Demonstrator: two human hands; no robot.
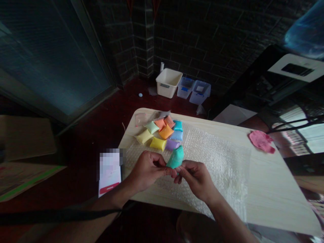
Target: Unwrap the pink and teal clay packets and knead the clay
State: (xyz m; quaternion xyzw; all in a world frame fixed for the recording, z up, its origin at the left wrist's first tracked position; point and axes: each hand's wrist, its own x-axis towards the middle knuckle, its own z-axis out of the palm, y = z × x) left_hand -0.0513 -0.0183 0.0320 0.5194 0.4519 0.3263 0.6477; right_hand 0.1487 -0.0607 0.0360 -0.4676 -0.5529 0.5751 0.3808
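A teal-green packet of soft clay (176, 157) is held up between my two hands over the near part of the table. My left hand (149, 170) pinches its lower left edge with thumb and fingers. At the lower right edge, my right hand (196, 177) also grips it, fingertips close to those of the left. Just beyond lie several small pillow-shaped packets, among them a yellow packet (158, 143), a purple packet (172, 144), an orange packet (166, 131) and a pale green packet (151, 127). Bubble wrap (212, 158) spreads beneath my hands.
On the wooden table (268, 175), a pink cloth-like piece (261, 141) lies at the right. A phone (109, 172) with a lit screen is at the left edge. Beyond, a white basket (169, 82) and two clear plastic boxes (199, 92) stand on the floor. A cardboard box (27, 138) is far left.
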